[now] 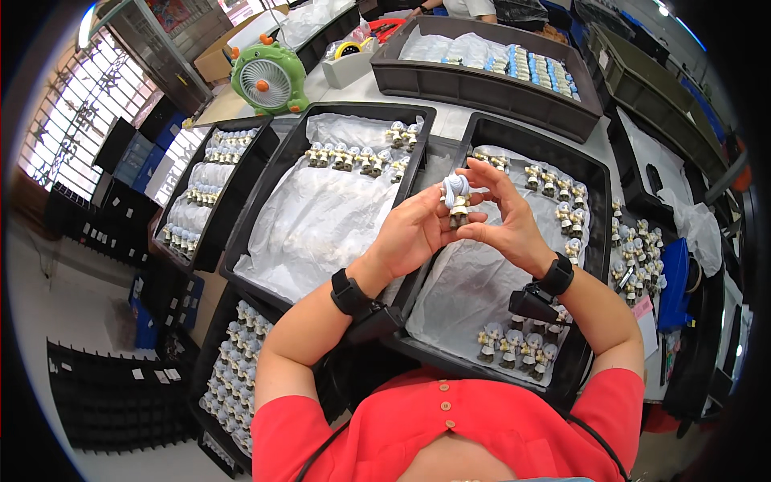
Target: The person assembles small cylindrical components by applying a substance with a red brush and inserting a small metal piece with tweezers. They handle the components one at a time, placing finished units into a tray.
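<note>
While both hands meet above the black trays (418, 128), the left hand (414, 233) and right hand (506, 221) share a closed grip on one small grey-haired figurine (456, 197), held upright over the white-lined right tray (598, 173).

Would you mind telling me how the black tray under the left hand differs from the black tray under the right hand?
The left tray has figurines only in a row along its far end, so its white liner is mostly bare; the right tray has figurines at the far end, down its right side and at the near end. The left hand and right hand hold one figurine above the gap between them. Both trays are black and lined with white sheet.
</note>
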A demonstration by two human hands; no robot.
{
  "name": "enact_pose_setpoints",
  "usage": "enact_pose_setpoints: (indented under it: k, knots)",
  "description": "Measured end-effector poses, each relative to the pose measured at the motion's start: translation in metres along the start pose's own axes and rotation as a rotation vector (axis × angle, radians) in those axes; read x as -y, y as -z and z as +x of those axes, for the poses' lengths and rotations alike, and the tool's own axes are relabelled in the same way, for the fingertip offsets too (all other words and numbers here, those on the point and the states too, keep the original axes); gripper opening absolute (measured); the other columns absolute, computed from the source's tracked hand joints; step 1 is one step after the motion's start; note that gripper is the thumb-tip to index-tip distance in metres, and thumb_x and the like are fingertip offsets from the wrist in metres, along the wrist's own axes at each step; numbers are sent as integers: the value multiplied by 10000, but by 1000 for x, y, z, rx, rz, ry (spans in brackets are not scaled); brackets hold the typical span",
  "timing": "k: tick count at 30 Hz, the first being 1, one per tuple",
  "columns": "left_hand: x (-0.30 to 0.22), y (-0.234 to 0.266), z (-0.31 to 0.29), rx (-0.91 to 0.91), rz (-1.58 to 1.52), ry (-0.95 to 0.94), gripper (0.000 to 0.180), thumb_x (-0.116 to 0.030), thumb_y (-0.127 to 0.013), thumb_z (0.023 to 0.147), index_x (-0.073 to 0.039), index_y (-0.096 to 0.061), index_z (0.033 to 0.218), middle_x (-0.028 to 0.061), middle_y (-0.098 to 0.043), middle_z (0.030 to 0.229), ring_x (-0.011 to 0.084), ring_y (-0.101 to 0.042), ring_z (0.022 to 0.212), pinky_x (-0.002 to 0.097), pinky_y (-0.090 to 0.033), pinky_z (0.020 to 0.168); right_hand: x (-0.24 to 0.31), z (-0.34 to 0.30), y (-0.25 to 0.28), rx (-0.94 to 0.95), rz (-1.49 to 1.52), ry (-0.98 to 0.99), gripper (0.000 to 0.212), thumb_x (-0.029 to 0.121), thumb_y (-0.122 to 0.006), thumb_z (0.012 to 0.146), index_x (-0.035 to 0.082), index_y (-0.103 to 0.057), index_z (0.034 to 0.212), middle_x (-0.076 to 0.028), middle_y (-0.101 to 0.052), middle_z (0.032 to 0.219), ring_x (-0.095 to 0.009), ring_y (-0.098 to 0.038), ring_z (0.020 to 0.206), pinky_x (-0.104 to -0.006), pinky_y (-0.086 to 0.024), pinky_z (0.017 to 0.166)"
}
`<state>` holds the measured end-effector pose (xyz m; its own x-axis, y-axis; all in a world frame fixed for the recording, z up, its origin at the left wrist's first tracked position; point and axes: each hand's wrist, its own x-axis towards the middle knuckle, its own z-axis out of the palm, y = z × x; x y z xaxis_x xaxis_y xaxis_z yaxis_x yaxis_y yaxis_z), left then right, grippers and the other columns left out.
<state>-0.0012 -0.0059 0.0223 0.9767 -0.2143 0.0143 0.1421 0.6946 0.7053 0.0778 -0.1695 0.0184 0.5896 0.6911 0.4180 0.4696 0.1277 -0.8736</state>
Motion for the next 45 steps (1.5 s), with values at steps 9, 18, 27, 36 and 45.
enact_pose_setpoints:
  k: [9, 18, 27, 36, 45]
  knots:
    - [-32, 21, 16, -289, 324, 39, 268, -97, -539, 868, -61, -470, 1125, 78, -581, 1012, 211, -611, 913, 357, -500, 796, 1, -2, 2, -12, -249, 1, 692, 137, -718, 692, 119, -385, 1298, -75, -525, 1194, -198, -498, 1088, -332, -405, 878]
    - [-110, 198, 107, -971, 1393, -207, 339, -162, -689, 674, -13, -614, 968, 180, -635, 920, 223, -637, 812, 324, -509, 691, -3, 7, 12, -16, -321, -45, 462, 160, -677, 730, 83, -519, 1158, -70, -591, 1061, -192, -541, 1013, -322, -433, 815]
    - [-97, 201, 134, -874, 1720, -59, 354, -169, -674, 623, -58, -655, 958, 176, -633, 963, 312, -601, 920, 359, -465, 818, -8, 10, 25, -27, -298, -166, 399, 125, -652, 756, 77, -551, 1139, -51, -633, 1006, -142, -581, 954, -279, -426, 825]
    - [-93, 216, 135, -858, 1732, -170, 404, -247, -723, 622, -13, -659, 945, 199, -635, 948, 309, -604, 937, 348, -457, 852, -14, 12, 29, -41, -346, -107, 377, 137, -647, 765, 56, -557, 1122, -72, -643, 972, -155, -603, 916, -275, -440, 806]
    - [-96, 114, 96, -631, 1650, -309, 404, -225, -679, 720, 2, -611, 1048, 149, -630, 1011, 241, -611, 906, 317, -466, 805, -53, 8, 60, -133, -610, -155, 285, 136, -595, 757, -1, -582, 1007, -173, -630, 930, -286, -609, 888, -355, -468, 803]
